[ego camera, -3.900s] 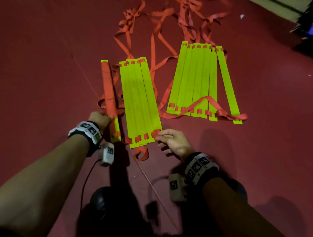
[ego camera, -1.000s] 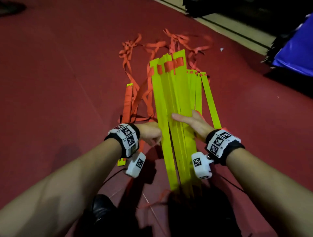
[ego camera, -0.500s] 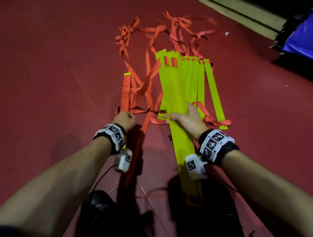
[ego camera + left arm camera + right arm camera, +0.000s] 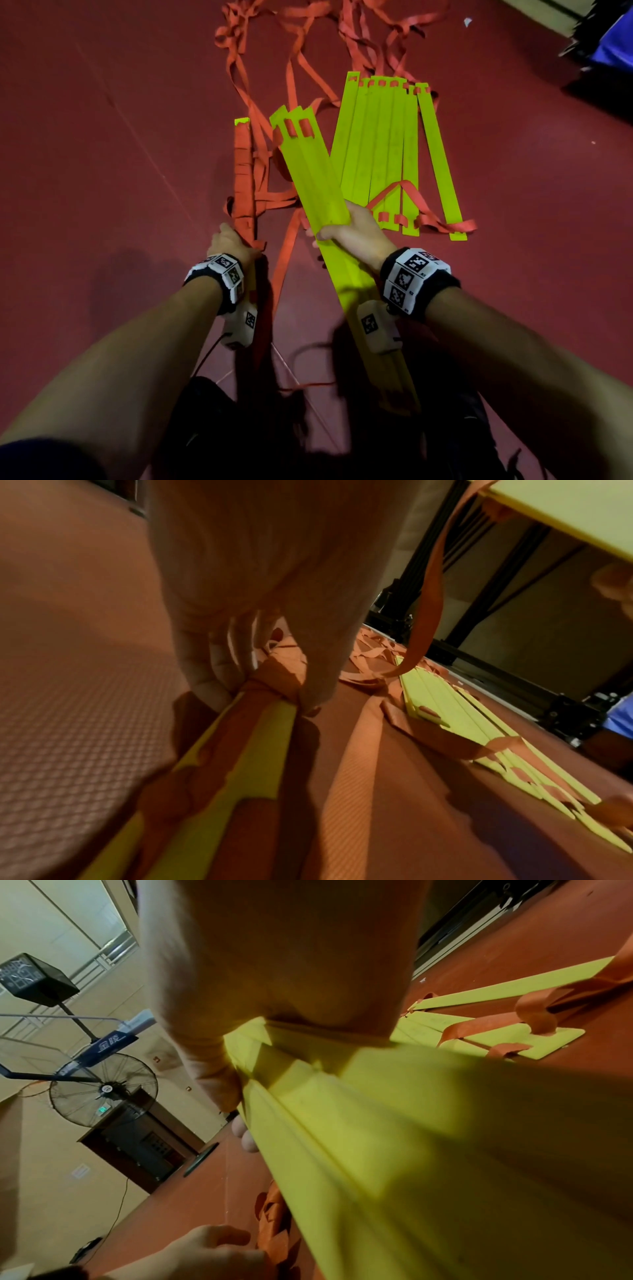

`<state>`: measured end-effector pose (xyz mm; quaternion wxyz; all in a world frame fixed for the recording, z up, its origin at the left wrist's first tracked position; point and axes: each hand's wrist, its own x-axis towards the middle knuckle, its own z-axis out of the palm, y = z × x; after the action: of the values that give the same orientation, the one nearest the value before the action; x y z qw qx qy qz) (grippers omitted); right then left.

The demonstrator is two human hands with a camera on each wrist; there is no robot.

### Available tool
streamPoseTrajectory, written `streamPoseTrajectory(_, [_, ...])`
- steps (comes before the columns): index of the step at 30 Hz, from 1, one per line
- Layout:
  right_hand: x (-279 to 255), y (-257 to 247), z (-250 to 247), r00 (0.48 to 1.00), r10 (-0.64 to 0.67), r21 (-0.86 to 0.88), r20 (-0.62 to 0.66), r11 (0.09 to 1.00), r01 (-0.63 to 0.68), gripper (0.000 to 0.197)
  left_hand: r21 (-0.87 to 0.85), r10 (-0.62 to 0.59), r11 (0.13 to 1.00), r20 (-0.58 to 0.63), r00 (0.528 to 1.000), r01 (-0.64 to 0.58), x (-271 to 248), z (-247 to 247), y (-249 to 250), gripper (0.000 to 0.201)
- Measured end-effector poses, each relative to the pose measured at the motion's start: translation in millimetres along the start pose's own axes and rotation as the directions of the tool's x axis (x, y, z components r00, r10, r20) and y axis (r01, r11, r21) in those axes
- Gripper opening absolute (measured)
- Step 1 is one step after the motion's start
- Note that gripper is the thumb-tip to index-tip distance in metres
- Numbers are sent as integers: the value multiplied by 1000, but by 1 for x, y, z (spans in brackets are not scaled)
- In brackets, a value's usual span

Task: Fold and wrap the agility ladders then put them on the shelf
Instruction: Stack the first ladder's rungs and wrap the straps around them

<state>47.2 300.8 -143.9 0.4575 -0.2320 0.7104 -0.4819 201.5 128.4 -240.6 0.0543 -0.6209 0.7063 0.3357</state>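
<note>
My right hand (image 4: 346,229) grips a stack of yellow-green ladder rungs (image 4: 315,178) around its middle, lifted off the red floor and angled up to the left; in the right wrist view the rungs (image 4: 394,1123) fill the frame under my palm. My left hand (image 4: 229,241) holds the near end of a rung bundle wrapped in orange strap (image 4: 244,171) lying on the floor, seen close in the left wrist view as the wrapped bundle (image 4: 260,715). A second flat group of rungs (image 4: 387,154) lies on the floor to the right, an orange strap (image 4: 404,195) looped over it.
Loose orange straps (image 4: 308,44) lie tangled on the red floor beyond the rungs. A blue object (image 4: 613,48) and dark gear sit at the far right. A standing fan (image 4: 103,1089) and a dark cabinet stand by the wall. My dark shoes are at the bottom.
My right hand has swung the held stack leftward and lowered its far end, away from the flat rungs on the floor. My left hand still grips the wrapped bundle.
</note>
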Motion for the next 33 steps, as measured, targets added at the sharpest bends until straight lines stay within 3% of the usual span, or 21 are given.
streamPoseTrajectory(4, [3,1,1,1000,7,-15,5,1000,-7,44,-189,-41,980,73,996,54,3,-8,-4,41])
streamPoseTrajectory(7, [1,1,-6,999,-12,-30,-44,999,10,32,-406,-5,912,133,991,59,-1,-10,-10,16])
streamPoseTrajectory(10, [0,5,-19,987,-1,4,-162,1000,2,29,-505,9,861,121,993,54,3,-13,-25,22])
streamPoseTrajectory(15, [-14,5,-52,936,-44,33,-350,998,60,27,-525,-52,850,5,999,46,10,-12,-40,30])
streamPoseTrajectory(20, [-16,8,-71,904,-74,58,-422,992,108,43,-284,-54,958,-92,994,26,18,-15,-54,40])
streamPoseTrajectory(23, [-27,-1,-77,901,-84,135,-425,979,155,21,-218,-71,975,-103,992,47,19,-12,-56,43])
streamPoseTrajectory(25, [-27,-3,-84,877,-88,146,-472,974,176,18,-179,-92,981,-92,992,74,21,-10,-57,49])
streamPoseTrajectory(28, [-29,-6,-90,866,-73,199,-494,961,194,52,-60,-131,990,-76,989,127,19,-6,-53,72])
streamPoseTrajectory(30, [-33,-10,-88,895,-79,217,-440,957,191,39,119,-150,979,-104,983,163,10,-3,-44,88])
streamPoseTrajectory(32, [-35,-14,-84,931,-71,246,-358,955,167,42,188,-32,980,-150,988,60,-2,-6,-19,83])
streamPoseTrajectory(33, [-38,-19,-78,942,-70,251,-328,955,159,53,140,95,987,-135,986,-76,-7,-10,-2,71])
